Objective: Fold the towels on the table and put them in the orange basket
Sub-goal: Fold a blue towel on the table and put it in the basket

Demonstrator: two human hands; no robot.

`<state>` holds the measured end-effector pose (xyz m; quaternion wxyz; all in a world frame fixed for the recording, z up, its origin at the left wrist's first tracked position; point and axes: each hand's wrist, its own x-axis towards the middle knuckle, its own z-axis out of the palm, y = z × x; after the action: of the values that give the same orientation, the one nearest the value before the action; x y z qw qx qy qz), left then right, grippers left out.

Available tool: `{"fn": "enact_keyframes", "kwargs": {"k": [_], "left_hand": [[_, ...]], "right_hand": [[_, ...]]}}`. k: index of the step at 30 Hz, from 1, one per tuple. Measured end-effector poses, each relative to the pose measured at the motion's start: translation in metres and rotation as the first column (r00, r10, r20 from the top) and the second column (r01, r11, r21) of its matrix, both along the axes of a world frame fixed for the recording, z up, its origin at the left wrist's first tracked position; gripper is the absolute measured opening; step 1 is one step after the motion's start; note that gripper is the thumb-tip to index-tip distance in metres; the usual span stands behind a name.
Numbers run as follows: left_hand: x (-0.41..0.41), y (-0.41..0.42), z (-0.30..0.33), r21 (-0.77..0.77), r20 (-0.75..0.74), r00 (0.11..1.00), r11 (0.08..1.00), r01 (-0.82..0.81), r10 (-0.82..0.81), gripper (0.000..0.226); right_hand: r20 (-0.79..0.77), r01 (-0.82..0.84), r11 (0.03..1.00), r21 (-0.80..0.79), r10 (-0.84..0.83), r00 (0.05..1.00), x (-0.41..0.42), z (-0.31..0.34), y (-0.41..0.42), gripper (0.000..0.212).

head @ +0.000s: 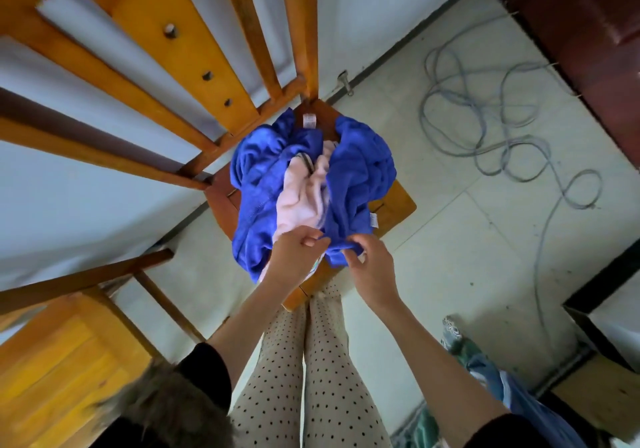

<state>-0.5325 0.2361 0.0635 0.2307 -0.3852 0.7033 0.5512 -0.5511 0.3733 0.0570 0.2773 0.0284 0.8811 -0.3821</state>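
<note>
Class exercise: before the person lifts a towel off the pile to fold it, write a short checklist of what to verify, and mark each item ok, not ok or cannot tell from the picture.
1. Right hand grips the blue towel at its near edge: ok.
2. Left hand has hold of a towel: cannot tell.
3. Blue towel free of the pink towel: not ok, they lie bunched together.
4. Flat bare space on the small wooden table for folding: not ok, the pile covers most of it.
5. Orange basket in sight: not ok, none visible.
</note>
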Motion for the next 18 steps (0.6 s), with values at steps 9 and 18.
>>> {"fn": "enact_keyframes", "kwargs": {"k": [9, 18], "left_hand": [[-0.043, 0.011, 0.122, -0.122, -0.465, 0.842, 0.962, 0.245, -0.273, 0.041], [-0.072, 0.004, 0.233, -0.315, -0.643, 0.635, 0.903, 0.292, -0.429, 0.015]], "right_hand": [[-0.254, 0.022, 0.995, -0.097, -0.046, 0.966, -0.067, 0.137, 0.018, 0.014], [-0.431, -0.141, 0.972, -0.190, 0.046, 0.901, -0.098, 0.288, 0.021, 0.013]]}}
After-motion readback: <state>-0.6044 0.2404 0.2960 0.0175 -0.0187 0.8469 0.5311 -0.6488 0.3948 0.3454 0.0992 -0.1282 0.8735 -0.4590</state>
